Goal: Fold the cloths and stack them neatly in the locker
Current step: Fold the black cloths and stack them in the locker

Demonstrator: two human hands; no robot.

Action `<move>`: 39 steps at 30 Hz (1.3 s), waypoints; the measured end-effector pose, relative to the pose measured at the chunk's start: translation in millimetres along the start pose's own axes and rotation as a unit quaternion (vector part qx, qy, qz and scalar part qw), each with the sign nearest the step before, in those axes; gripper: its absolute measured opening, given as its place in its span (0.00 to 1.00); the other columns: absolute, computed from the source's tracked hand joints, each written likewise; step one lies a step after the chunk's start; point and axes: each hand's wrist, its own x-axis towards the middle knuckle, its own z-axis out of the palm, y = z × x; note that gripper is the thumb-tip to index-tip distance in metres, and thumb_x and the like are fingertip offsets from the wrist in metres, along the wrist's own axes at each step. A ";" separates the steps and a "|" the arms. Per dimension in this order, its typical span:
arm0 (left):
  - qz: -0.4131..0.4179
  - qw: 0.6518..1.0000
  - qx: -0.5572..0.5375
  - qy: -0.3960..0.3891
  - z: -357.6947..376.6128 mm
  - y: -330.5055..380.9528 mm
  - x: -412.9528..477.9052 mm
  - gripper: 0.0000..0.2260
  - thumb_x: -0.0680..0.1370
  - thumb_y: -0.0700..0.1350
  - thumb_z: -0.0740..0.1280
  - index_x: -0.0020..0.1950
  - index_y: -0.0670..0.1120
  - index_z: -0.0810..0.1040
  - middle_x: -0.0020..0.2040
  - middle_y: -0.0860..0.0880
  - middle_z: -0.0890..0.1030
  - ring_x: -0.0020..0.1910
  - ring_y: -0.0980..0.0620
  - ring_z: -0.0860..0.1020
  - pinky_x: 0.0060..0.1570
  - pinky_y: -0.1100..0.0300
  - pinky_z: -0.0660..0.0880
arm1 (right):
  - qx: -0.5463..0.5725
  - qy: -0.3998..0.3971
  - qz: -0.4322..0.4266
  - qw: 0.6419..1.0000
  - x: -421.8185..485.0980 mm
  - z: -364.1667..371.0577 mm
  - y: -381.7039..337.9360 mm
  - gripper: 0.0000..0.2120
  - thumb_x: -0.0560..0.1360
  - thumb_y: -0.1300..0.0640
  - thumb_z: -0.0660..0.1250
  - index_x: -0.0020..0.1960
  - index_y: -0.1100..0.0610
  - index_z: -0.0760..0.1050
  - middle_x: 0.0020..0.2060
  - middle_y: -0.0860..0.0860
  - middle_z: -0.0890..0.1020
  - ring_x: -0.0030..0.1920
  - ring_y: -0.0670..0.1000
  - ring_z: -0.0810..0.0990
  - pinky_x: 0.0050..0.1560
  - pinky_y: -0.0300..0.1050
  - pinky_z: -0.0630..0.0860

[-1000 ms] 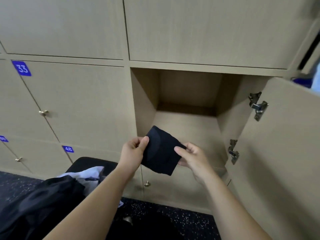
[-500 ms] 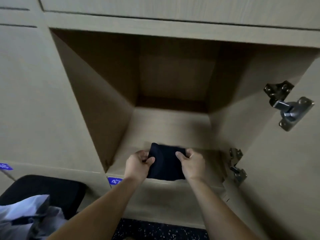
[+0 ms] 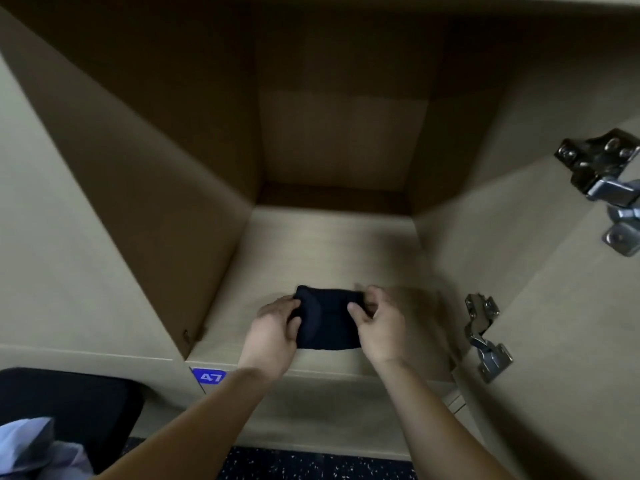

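Black and soft, the small folded cloth [image 3: 323, 318] sits low at the front of the pale wooden locker floor [image 3: 329, 251], just inside the front edge. It is hard to tell if it lies flat on the wood or hangs just above it. The person's left hand [image 3: 273, 334] holds its left side and the right hand [image 3: 377, 327] holds its right side. So the cloth is right between them, and both hands are just as near. The fingers [image 3: 373, 296] of each hand curl round an edge, with the thumbs on top. The cloth looks about as wide as it is long, and its sides run straight with the locker walls. The back of the locker lies well past the fingers. The next move is probably to let go and slide both hands out gently, so the fold does not pop open. A pale crumpled cloth [image 3: 31, 441] waits on a black seat [image 3: 69, 396] at the lower left.
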 end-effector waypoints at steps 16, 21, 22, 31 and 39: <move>0.104 0.923 0.328 -0.174 2.8 -3.3 5.5 0.24 0.84 0.49 0.49 0.80 0.46 0.50 0.81 0.47 0.48 0.79 0.52 0.46 0.75 0.61 0.41 | -0.366 -0.078 -0.244 0.895 -31.6 6.9 7.0 0.14 0.68 0.54 0.64 0.47 0.55 0.86 0.46 0.51 0.86 0.47 0.49 0.85 0.48 0.43 0.80; 0.090 0.952 0.275 -0.101 -39.1 19.5 -39.2 0.23 0.84 0.55 0.49 0.79 0.51 0.56 0.79 0.51 0.58 0.76 0.51 0.59 0.72 0.59 0.56 | -0.368 -0.081 -0.212 0.902 -52.5 -13.3 -26.5 0.26 0.63 0.54 0.77 0.61 0.55 0.80 0.48 0.54 0.86 0.49 0.52 0.85 0.51 0.46 0.79; 0.087 0.953 0.274 -0.092 -50.3 22.7 -48.9 0.23 0.84 0.55 0.47 0.79 0.52 0.57 0.78 0.52 0.60 0.74 0.51 0.62 0.70 0.58 0.58 | -0.358 -0.089 -0.212 0.905 -61.0 -19.1 -38.3 0.26 0.67 0.55 0.75 0.65 0.53 0.76 0.54 0.53 0.84 0.50 0.53 0.83 0.52 0.44 0.78; 0.000 0.961 0.277 0.017 -168.5 12.1 -182.0 0.21 0.80 0.55 0.62 0.67 0.46 0.76 0.67 0.45 0.76 0.64 0.42 0.76 0.61 0.50 0.72 | -0.284 -0.109 -0.271 0.913 -168.1 -33.3 -133.9 0.14 0.79 0.52 0.60 0.62 0.54 0.73 0.61 0.49 0.77 0.56 0.52 0.78 0.48 0.43 0.71; -0.119 0.945 0.289 0.093 -257.8 -39.3 -325.5 0.18 0.80 0.51 0.61 0.69 0.48 0.74 0.68 0.49 0.75 0.66 0.44 0.73 0.63 0.53 0.67 | -0.236 -0.201 -0.327 0.893 -299.6 21.4 -206.2 0.13 0.79 0.49 0.59 0.61 0.52 0.72 0.60 0.49 0.78 0.61 0.55 0.76 0.53 0.45 0.72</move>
